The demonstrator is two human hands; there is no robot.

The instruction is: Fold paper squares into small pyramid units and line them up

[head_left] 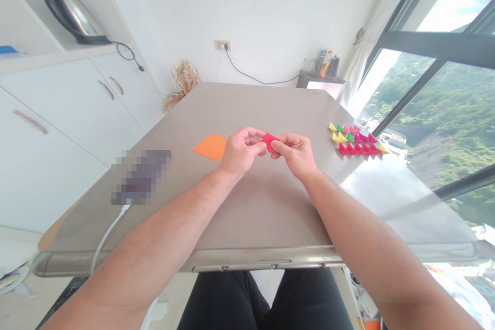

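Between my two hands, above the middle of the table, is a small piece of folded red paper [269, 139]. My left hand [243, 148] pinches its left side with thumb and fingers. On its right side, my right hand [294, 152] grips it, thumb pressed on the near face. Fingers cover much of the paper, so its full shape is hidden. Just left of my left hand lies an orange sheet of paper [210, 147], partly behind that hand. Small folded paper pieces [358, 148] in red, magenta, pink, yellow and green stand in rows at the table's right.
The grey table [247, 108] reaches toward a white wall. A blurred-out dark device [143, 178] with a white cable [106, 234] lies at the left. Windows line the right side. Beyond the far edge stands a small cabinet [320, 81] with bottles.
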